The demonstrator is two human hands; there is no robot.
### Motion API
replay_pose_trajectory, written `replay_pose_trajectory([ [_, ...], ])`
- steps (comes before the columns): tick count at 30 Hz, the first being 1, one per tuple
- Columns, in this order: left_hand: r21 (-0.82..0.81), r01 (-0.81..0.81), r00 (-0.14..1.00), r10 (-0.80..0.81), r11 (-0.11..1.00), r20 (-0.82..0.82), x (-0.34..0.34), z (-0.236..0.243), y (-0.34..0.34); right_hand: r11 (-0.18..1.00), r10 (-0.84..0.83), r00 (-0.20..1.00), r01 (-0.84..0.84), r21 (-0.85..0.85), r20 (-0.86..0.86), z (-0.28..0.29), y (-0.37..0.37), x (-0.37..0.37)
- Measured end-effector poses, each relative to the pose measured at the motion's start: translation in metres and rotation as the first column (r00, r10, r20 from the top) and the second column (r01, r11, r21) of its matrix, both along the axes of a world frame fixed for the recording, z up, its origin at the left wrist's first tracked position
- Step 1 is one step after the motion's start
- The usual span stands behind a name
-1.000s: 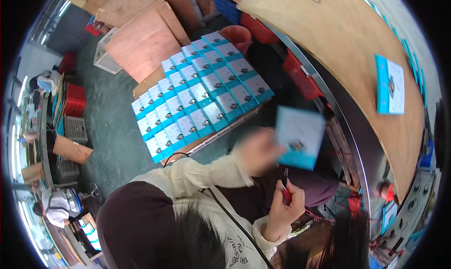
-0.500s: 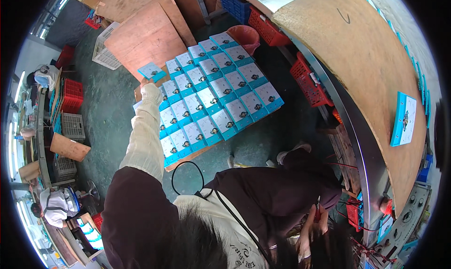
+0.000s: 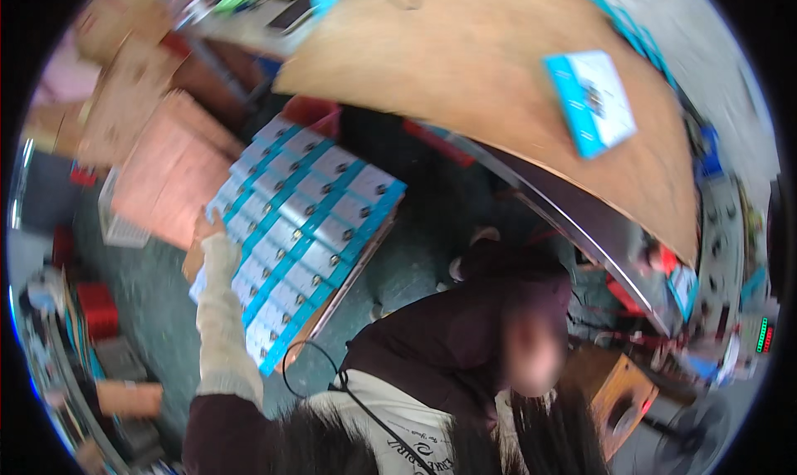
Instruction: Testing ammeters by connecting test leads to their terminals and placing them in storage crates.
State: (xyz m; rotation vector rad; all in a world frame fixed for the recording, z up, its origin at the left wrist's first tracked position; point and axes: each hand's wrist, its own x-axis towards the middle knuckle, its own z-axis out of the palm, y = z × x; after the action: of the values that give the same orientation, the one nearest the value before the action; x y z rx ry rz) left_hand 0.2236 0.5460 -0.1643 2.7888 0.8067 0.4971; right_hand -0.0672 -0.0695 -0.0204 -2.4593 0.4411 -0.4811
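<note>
**Left hand brought to the edge of the panel array**

The panel array (image 3: 297, 234), made of white panels with blue bands in overlapping rows, is taken here as the landmark. The left hand (image 3: 209, 223) was seen half a second earlier with a panel lifted clear at the array's left edge; it is now found low against that same edge, beside the pinkish board (image 3: 170, 172). No panel is seen raised above the array any longer, so the carried one is judged to have been set down, or nearly so, among its neighbours. Whether the fingers are parted or are closed on a panel's rim cannot be told.

The right hand (image 3: 533, 355) is held well apart from the left, to the right of the array, over the dark trousers (image 3: 432, 309). It is blurred; the red-handled tool seen in it earlier cannot be made out, and its grip cannot be told.

The view has also been swung, and more of the counter (image 3: 465, 51) is shown beyond the array, to its upper right. On it a single panel (image 3: 610, 97) is left lying, touched by neither hand. The array is thus judged extended, with that panel not yet added.
</note>
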Motion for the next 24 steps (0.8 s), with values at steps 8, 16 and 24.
replay_pose_trajectory([
  [8, -0.352, 0.904, 0.427, -0.449, 0.244, 0.785, 0.071, 0.281, -0.245, 0.998, 0.058, 0.987, -0.055, -0.023, 0.151, 0.015, 0.032, 0.016],
  [16, -0.777, 0.627, 0.129, -0.977, -0.052, 0.17, 0.09, 0.356, -0.494, 0.996, 0.019, 0.991, -0.03, 0.086, 0.13, 0.005, 0.036, -0.016],
  [24, -0.71, 0.503, 0.425, -0.574, -0.493, 0.7, -0.092, 0.295, -0.488, 0.936, -0.321, 0.945, 0.306, 0.177, 0.066, -0.012, -0.01, -0.06],
])
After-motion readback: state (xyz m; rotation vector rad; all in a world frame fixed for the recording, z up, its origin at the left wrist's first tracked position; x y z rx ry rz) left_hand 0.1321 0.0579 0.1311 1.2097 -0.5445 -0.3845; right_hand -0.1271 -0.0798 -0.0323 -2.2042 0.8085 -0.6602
